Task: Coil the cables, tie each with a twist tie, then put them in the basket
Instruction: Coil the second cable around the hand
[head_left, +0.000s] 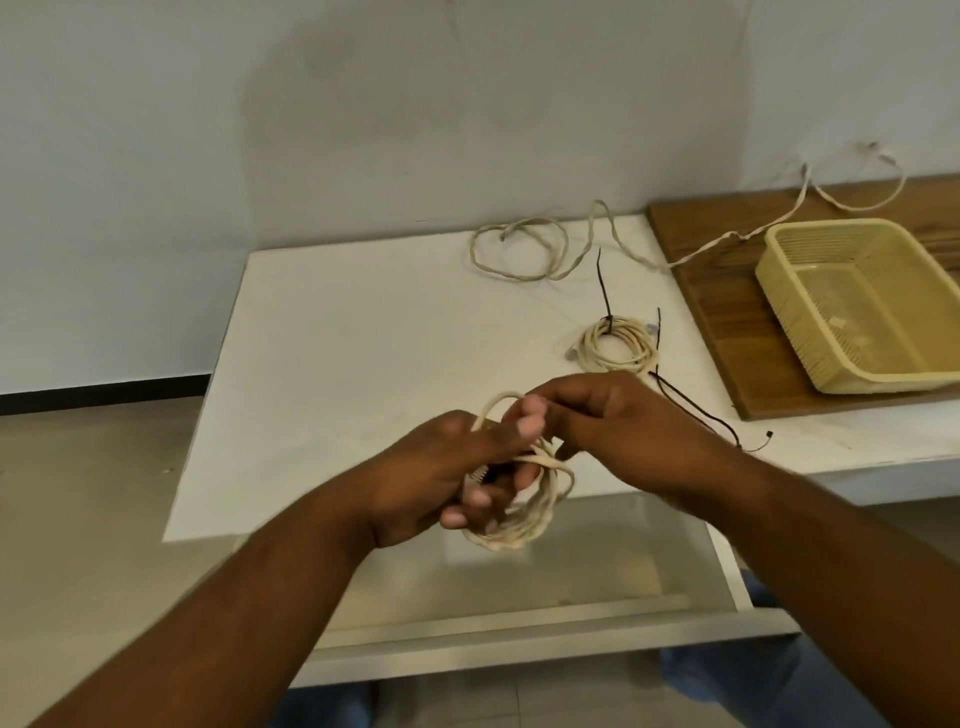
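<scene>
Over the near edge of the flat white tabletop (363, 338), both hands are up in the air with a cream-coloured coil of twisted cable (519, 530) between them. Left hand (441, 462) has its fingers curled through the middle of the loops, so it's gripping the bundle from the inside, and the coil hangs down below that hand. Right hand (613, 421) is bunched up, fingertips pinching at the top loop right against the left fingers. It's too blurry to say if there's a tie in that pinch as well.

Further back on the table, a 2nd cream cable coil (615, 362) lies flat, already cinched with a thin black tie (603, 286) whose tail sticks straight up. More loose black ties (696, 404) lie just right of it, running from behind the right hand toward the table's right edge. Near the wall, a 3rd cream cable (519, 277) is uncoiled, sprawling in loose loops and trailing off to the right across a brown wooden board (727, 332). On that board sits a pale yellow slatted plastic basket (795, 332), rectangular, well apart from the hands. All 3 cables are outside it.
</scene>
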